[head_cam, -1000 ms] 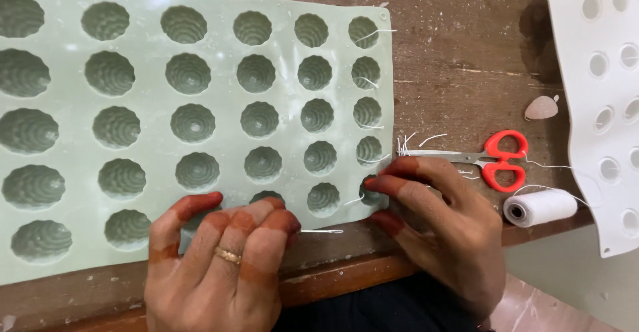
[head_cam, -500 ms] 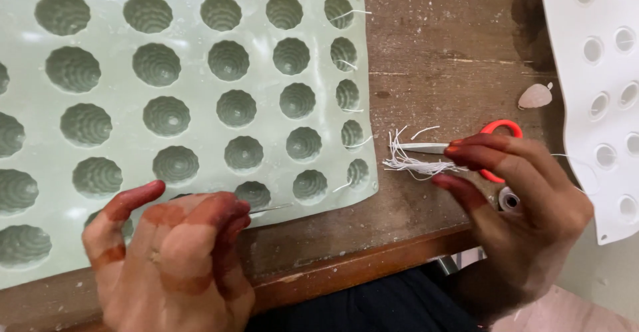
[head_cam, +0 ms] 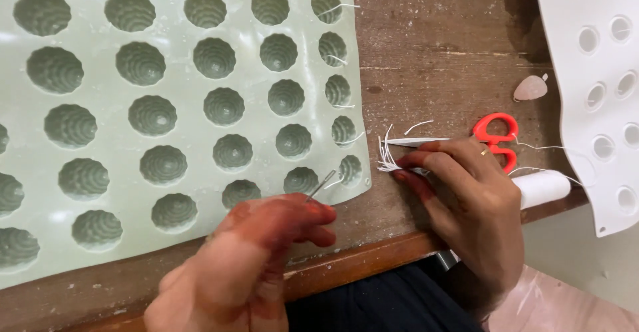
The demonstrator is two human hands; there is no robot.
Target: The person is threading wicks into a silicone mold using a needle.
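Left fingers: the left hand (head_cam: pixel 256 252) is closed in a pinch on a thin metal needle (head_cam: pixel 321 185), whose tip points up and right over the bottom edge of the green mould (head_cam: pixel 180 72).
Right fingers: the right hand (head_cam: pixel 466 199) has its fingers (head_cam: pixel 416 172) curled down onto a small bundle of cut white threads (head_cam: pixel 387 156) on the counter (head_cam: pixel 432 59); whether one strand is already gripped cannot be told.
Threads: lying just right of the mould's lower right corner, beside the blades of the red-handled scissors (head_cam: pixel 489 139).
Mould: flat on the counter, rows of ribbed round cups; the rightmost column has short white strands sticking out of its cups.
Nearby: a white spool (head_cam: pixel 542 187) close to the right wrist at the counter edge, and a white mould (head_cam: pixel 599 72) at far right.
Doing it well: judged from this, lift a single strand cleanly from the bundle, keep the needle steady and its eye turned toward the right hand, and hold both hands low over the counter.
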